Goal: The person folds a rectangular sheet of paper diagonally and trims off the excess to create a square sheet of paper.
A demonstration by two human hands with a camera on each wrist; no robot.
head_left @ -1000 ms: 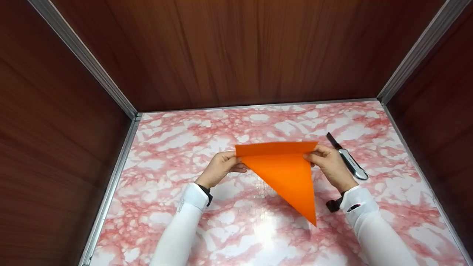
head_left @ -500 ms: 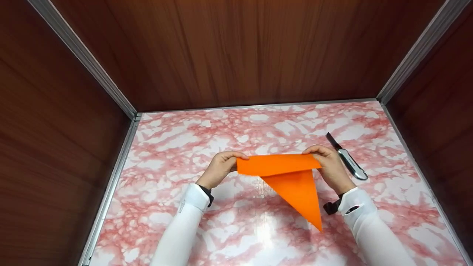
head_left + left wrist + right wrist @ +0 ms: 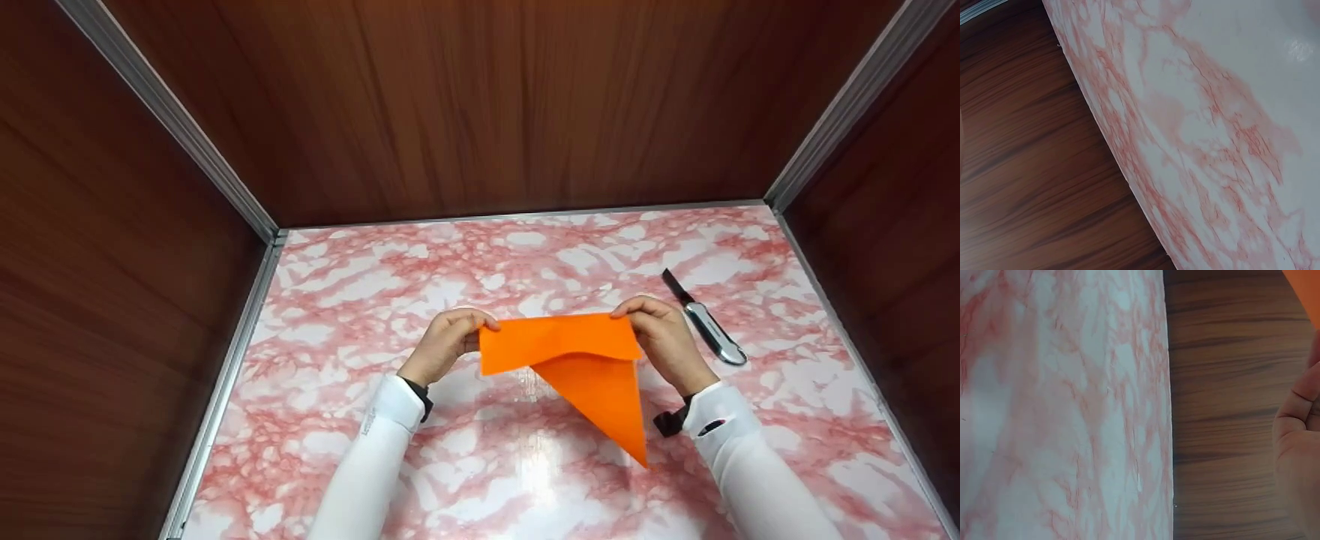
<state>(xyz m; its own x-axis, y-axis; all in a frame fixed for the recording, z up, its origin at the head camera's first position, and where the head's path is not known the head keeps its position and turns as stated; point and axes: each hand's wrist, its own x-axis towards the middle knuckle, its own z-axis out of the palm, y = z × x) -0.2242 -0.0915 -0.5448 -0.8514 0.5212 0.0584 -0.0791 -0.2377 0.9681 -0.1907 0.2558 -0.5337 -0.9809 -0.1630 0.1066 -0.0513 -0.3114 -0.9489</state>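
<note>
An orange sheet of paper point(image 3: 559, 339) is held up above the table in the head view. Its top band is folded down over a triangular part point(image 3: 604, 397) that tapers to a point at lower right. At the left end of the fold my left hand point(image 3: 444, 341) pinches the paper. My right hand point(image 3: 664, 336) pinches the right end, fingers over the top edge. The band's lower edge bows up in the middle. In the right wrist view a corner of the orange paper point(image 3: 1307, 292) shows above part of my right hand point(image 3: 1300, 439).
A utility knife point(image 3: 715, 334) with its dark blade out lies on the red and white marbled table point(image 3: 360, 300), just right of my right hand. Brown wood-grain panels point(image 3: 510, 112) with metal edging enclose the table at the back and both sides.
The paper's top band, standing up a second ago, has been folded down toward the person. Both hands shifted their fingers onto the fold's top edge, and the band now hangs lower.
</note>
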